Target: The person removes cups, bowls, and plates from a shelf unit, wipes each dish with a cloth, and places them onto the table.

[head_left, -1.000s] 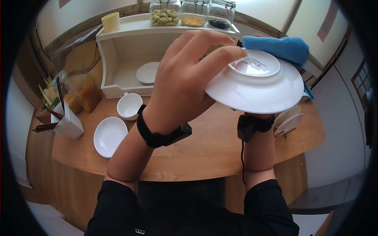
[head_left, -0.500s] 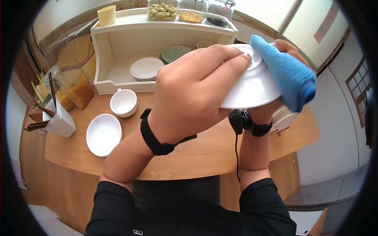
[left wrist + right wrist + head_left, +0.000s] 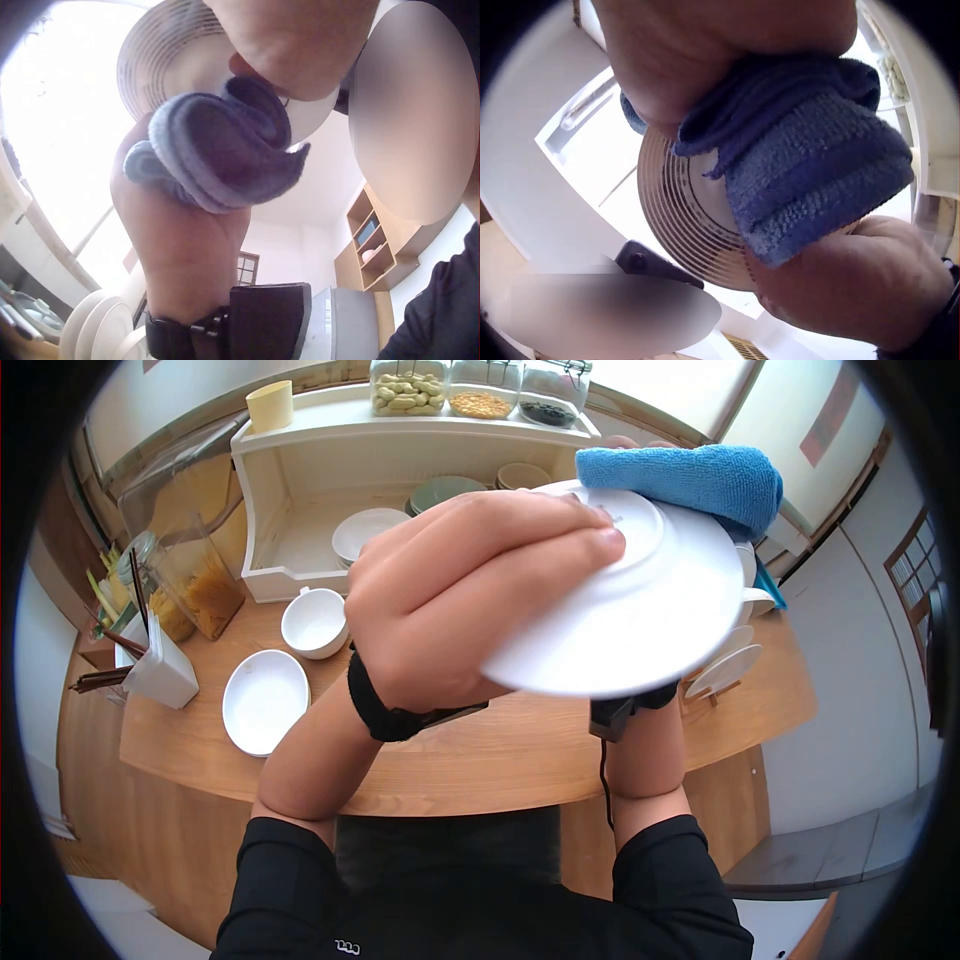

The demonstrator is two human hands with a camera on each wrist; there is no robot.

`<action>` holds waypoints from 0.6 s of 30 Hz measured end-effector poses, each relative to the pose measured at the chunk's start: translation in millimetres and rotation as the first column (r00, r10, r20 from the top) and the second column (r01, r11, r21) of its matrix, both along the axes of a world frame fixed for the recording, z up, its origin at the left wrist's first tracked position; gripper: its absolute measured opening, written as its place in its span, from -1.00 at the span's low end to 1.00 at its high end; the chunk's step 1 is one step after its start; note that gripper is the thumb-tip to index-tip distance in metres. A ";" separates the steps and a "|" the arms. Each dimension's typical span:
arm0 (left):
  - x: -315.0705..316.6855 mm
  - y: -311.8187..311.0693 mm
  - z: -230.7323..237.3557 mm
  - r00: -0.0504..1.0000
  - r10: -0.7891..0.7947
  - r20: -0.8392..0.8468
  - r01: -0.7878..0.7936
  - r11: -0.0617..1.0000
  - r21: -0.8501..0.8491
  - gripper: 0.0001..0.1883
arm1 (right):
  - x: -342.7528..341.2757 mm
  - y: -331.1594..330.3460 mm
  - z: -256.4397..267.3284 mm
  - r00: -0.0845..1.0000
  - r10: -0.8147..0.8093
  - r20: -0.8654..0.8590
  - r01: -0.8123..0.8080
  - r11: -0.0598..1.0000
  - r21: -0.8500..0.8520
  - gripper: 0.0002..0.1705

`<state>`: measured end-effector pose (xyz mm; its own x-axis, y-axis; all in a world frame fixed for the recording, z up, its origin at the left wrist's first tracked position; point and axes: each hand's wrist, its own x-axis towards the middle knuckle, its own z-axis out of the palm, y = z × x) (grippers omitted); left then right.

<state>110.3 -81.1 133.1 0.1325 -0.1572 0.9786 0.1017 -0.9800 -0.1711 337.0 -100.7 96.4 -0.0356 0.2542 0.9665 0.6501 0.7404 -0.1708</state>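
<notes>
A white plate [image 3: 660,610] is held up over the table, its underside with the foot ring turned toward the head camera. My left hand [image 3: 460,600] grips it by the left side, fingers lying across the underside near the ring. A folded blue cloth [image 3: 700,478] covers the far rim. My right hand [image 3: 187,240] holds this cloth against the plate; in the head view it is mostly hidden behind plate and cloth. Thin concentric rings mark the plate's other face [image 3: 671,217] in the right wrist view.
A white bowl [image 3: 265,702] and a white cup [image 3: 314,623] stand at left, beside a container [image 3: 165,665] of chopsticks. Behind, a white shelf [image 3: 300,575] holds plates below and jars [image 3: 408,390] on top. Upright plates [image 3: 725,672] stand in a rack at right.
The cloth came forward over the plate's underside, then went back to the far rim. The plate tilted and has come lower and nearer. My left hand keeps its hold.
</notes>
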 end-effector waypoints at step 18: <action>23.2 -9.0 -3.0 1.000 -0.005 -0.023 0.003 0.996 -0.088 -0.68 | -0.7 -3.5 39.9 0.939 0.326 0.109 -0.342 0.865 0.366 -0.53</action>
